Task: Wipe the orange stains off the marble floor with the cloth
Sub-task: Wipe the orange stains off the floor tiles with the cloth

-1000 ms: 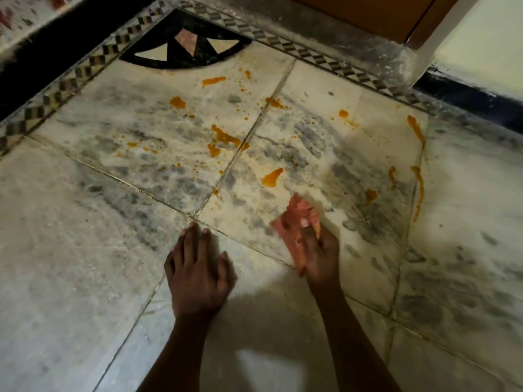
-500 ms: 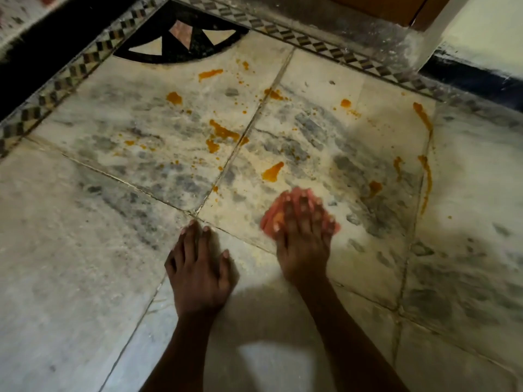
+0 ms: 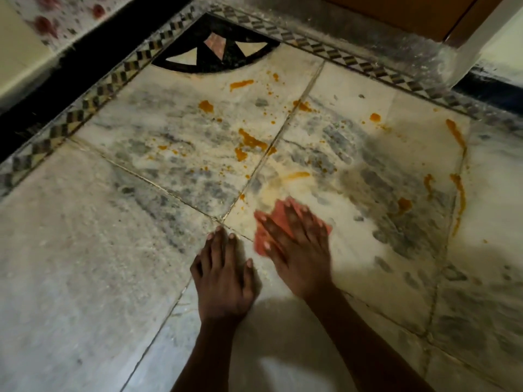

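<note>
Head view, single entry.

Item: my right hand (image 3: 297, 244), centre of the frame, fingers straight and spread, palm down on the cloth (image 3: 261, 236). No pinch or curl; the flat palm gives, I judge, the broadest pressure for rubbing.

Item: cloth, pinkish-red, mostly under that hand, edges showing at its left and upper right. It lies on the marble floor (image 3: 85, 278) just right of where the tile joints cross.

Item: my left hand (image 3: 223, 281), lower centre, flat on the floor with fingers straight, holding nothing. I judge it is a prop for my weight while I lean forward.

Item: smeared stain (image 3: 294, 176), just above the cloth, a pale yellow haze with one orange streak left in it.

Item: orange stains, untouched, spread over the upper half: a blotch pair (image 3: 250, 144) at upper centre, a dash (image 3: 240, 84) below the dark fan-shaped inlay (image 3: 215, 49), a spot (image 3: 375, 117) at upper right, and long streaks (image 3: 460, 199) down the right-hand joint.

Item: checkered border strip (image 3: 85, 114), running across the upper left and top.

Not legible: the cloth's full size and folds, hidden by my hand; my right hand is motion-blurred; both forearms are cut off at the bottom edge; the reddish marks in the top left corner are too blurred to identify.
</note>
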`<action>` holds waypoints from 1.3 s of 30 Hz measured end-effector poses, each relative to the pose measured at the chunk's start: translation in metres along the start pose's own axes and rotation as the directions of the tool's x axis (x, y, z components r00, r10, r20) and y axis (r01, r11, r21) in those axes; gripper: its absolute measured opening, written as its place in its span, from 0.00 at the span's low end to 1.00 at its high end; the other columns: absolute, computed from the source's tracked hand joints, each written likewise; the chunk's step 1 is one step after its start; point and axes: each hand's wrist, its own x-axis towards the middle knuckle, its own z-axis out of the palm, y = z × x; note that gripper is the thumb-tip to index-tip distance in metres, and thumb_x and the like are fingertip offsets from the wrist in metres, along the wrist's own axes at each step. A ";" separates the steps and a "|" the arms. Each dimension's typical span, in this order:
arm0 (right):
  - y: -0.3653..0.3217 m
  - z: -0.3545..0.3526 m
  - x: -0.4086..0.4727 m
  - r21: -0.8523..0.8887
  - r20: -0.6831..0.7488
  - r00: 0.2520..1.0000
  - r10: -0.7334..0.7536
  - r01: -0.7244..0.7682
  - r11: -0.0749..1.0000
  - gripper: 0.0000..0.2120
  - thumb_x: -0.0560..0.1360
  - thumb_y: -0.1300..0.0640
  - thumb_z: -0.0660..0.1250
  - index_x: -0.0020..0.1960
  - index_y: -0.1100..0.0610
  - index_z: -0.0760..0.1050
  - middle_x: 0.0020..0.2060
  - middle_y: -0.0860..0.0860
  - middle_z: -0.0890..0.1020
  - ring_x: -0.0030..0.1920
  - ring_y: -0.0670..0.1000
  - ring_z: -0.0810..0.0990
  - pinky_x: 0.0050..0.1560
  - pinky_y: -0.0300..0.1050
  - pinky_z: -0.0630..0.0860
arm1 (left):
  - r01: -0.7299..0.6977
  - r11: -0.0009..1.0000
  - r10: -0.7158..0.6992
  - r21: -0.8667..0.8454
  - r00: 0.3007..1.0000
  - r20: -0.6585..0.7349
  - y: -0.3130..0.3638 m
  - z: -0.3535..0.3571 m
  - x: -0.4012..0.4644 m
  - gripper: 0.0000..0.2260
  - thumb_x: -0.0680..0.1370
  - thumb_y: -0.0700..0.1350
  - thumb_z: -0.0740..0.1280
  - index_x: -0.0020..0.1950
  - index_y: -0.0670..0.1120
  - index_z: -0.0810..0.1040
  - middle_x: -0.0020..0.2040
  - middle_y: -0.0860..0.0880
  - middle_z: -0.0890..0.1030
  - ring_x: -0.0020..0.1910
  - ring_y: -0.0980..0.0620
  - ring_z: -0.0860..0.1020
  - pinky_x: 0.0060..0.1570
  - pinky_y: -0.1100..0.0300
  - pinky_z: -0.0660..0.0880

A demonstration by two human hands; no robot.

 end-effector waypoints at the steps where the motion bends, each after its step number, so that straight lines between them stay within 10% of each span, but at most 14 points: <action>1: 0.013 -0.004 -0.021 0.016 -0.019 1.000 0.008 -0.007 1.000 0.27 0.84 0.34 0.54 0.81 0.28 0.52 0.86 0.46 0.53 0.85 0.56 0.52 0.81 0.62 0.54 | 0.000 1.000 0.000 0.001 1.000 0.002 0.000 0.000 0.000 0.31 0.81 0.59 0.57 0.78 0.43 0.73 0.82 0.41 0.68 0.77 0.37 0.69 0.70 0.39 0.68; 6: 0.023 0.009 0.054 0.185 0.027 0.813 0.582 -0.576 0.796 0.32 0.79 0.32 0.50 0.82 0.33 0.57 0.86 0.53 0.52 0.85 0.65 0.48 0.80 0.72 0.46 | -0.002 1.000 0.002 0.001 1.000 -0.005 -0.002 0.005 -0.002 0.30 0.82 0.59 0.56 0.79 0.45 0.71 0.82 0.41 0.67 0.78 0.39 0.67 0.71 0.40 0.66; 13: -0.007 0.006 0.024 0.026 0.142 0.982 -0.128 0.125 0.992 0.29 0.82 0.31 0.46 0.82 0.28 0.47 0.86 0.43 0.46 0.86 0.57 0.45 0.81 0.64 0.49 | 0.011 0.999 -0.008 -0.047 0.998 0.060 -0.003 -0.003 -0.002 0.30 0.82 0.60 0.56 0.80 0.46 0.70 0.84 0.43 0.65 0.79 0.39 0.65 0.74 0.42 0.62; 19: -0.016 0.007 0.102 0.143 0.251 0.841 0.480 -0.523 0.840 0.29 0.84 0.33 0.49 0.83 0.31 0.44 0.86 0.48 0.38 0.84 0.62 0.34 0.79 0.72 0.35 | -0.108 0.940 0.072 -0.322 0.990 -0.123 -0.034 -0.012 0.016 0.25 0.79 0.52 0.66 0.74 0.43 0.77 0.79 0.41 0.72 0.76 0.39 0.71 0.71 0.40 0.71; 26: -0.060 0.023 0.030 0.051 0.030 0.989 -0.146 0.144 0.988 0.26 0.83 0.32 0.48 0.81 0.29 0.53 0.86 0.45 0.54 0.85 0.59 0.54 0.80 0.66 0.55 | 0.168 0.986 -0.169 -0.015 0.974 -0.149 -0.129 -0.027 0.082 0.33 0.82 0.61 0.56 0.81 0.42 0.67 0.83 0.41 0.66 0.82 0.39 0.63 0.77 0.40 0.64; 30: -0.024 0.017 0.041 0.029 -0.027 0.940 0.340 -0.339 0.940 0.33 0.82 0.34 0.51 0.85 0.38 0.48 0.85 0.55 0.59 0.81 0.66 0.61 0.76 0.72 0.58 | 0.205 0.978 -0.206 -0.026 0.968 -0.145 -0.129 -0.025 0.087 0.30 0.82 0.58 0.58 0.79 0.41 0.69 0.82 0.42 0.67 0.81 0.40 0.65 0.77 0.40 0.63; 33: -0.072 0.018 0.130 0.113 0.167 0.790 0.591 -0.610 0.784 0.38 0.84 0.35 0.53 0.81 0.41 0.31 0.86 0.60 0.44 0.83 0.70 0.44 0.77 0.78 0.45 | 0.203 0.979 -0.202 -0.006 0.972 -0.116 -0.130 -0.031 0.089 0.30 0.82 0.58 0.58 0.79 0.42 0.70 0.83 0.42 0.66 0.81 0.40 0.65 0.77 0.41 0.61; 36: -0.114 0.021 0.141 0.071 0.230 0.939 0.255 -0.277 0.958 0.33 0.83 0.33 0.52 0.82 0.30 0.38 0.86 0.51 0.37 0.84 0.63 0.37 0.80 0.72 0.39 | 0.227 0.974 -0.226 0.004 0.971 -0.077 -0.128 -0.036 0.092 0.30 0.81 0.58 0.59 0.79 0.42 0.70 0.83 0.42 0.66 0.81 0.40 0.65 0.77 0.40 0.61; 39: -0.111 0.010 0.070 -0.016 0.211 0.976 -0.055 0.060 0.998 0.32 0.82 0.33 0.54 0.83 0.30 0.46 0.86 0.48 0.48 0.86 0.59 0.47 0.81 0.70 0.53 | 0.228 0.973 -0.230 -0.029 0.972 -0.051 -0.128 -0.044 0.096 0.30 0.81 0.58 0.58 0.79 0.42 0.71 0.84 0.42 0.65 0.82 0.42 0.65 0.76 0.41 0.62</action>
